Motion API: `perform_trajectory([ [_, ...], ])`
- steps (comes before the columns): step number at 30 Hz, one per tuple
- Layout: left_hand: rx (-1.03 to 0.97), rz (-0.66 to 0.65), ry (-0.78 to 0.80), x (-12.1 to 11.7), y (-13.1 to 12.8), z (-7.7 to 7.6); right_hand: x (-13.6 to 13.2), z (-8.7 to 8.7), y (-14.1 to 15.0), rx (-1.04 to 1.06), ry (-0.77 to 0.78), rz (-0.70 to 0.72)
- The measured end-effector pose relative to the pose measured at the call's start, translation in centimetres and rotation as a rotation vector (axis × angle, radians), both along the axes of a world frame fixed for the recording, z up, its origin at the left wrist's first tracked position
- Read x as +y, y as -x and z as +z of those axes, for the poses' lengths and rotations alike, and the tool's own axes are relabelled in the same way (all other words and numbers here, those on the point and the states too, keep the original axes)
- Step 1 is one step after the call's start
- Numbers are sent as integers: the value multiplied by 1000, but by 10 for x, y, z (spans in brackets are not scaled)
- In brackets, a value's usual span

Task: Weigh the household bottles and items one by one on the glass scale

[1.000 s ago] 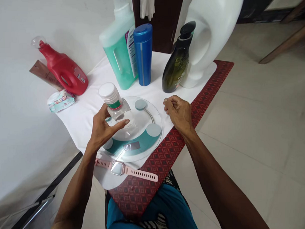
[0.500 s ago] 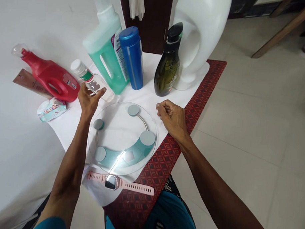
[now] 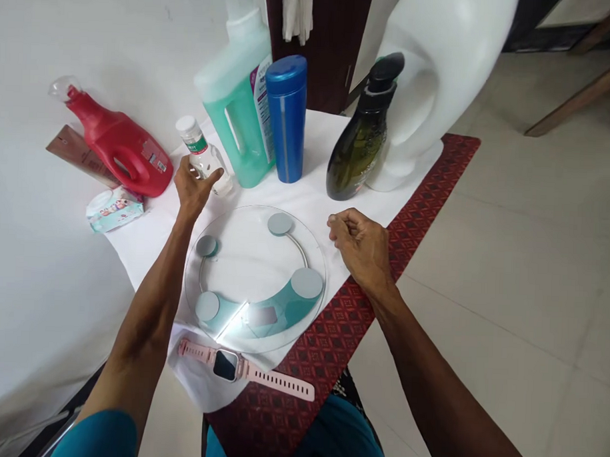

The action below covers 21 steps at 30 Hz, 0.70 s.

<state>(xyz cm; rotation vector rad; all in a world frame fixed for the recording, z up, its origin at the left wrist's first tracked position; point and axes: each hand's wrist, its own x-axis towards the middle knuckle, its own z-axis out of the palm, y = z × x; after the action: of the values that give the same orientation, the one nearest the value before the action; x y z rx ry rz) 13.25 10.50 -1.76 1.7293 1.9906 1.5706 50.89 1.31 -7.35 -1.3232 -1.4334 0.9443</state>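
Observation:
My left hand [image 3: 193,190] is in front of a small clear bottle [image 3: 210,164] with a white cap and green label. Its thumb and fingers are apart, one on each side of the bottle's lower part; I see no firm grip. My right hand [image 3: 360,247] hovers near the table's right edge with its fingers curled in and nothing visible in them. Between my hands lies a round glass bathroom scale [image 3: 262,314] with grey discs and a teal band. A pink-strapped smartwatch [image 3: 226,364] lies at the scale's near edge.
Behind stand a green liquid jug [image 3: 243,133], a blue flask [image 3: 289,121], a dark pump bottle [image 3: 358,150] and a big white jug [image 3: 456,54]. At left are a red detergent bottle [image 3: 122,142], a brown tube [image 3: 77,154] and a wipes pack [image 3: 114,210]. A red patterned cloth [image 3: 352,303] borders the table.
The view has shifted, so most things appear farther right. The small clear bottle leans less than before. My left hand remains by it with fingers apart; my right hand is still curled.

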Motion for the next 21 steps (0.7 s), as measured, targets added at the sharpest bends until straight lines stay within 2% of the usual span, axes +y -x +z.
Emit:
perform_trajectory([
  [7, -68, -35, 59, 45, 1, -13, -2, 1, 2, 4, 20, -38],
  [11, -64, -60, 96, 54, 0, -19, -4, 6, 3, 3, 56, -54],
  [16, -142, -128, 139, 33, 5, -25, -6, 10, 3, -21, 86, -74],
  [21, -114, -66, 109, -10, 33, -23, -5, 9, 3, -28, 132, -113],
])
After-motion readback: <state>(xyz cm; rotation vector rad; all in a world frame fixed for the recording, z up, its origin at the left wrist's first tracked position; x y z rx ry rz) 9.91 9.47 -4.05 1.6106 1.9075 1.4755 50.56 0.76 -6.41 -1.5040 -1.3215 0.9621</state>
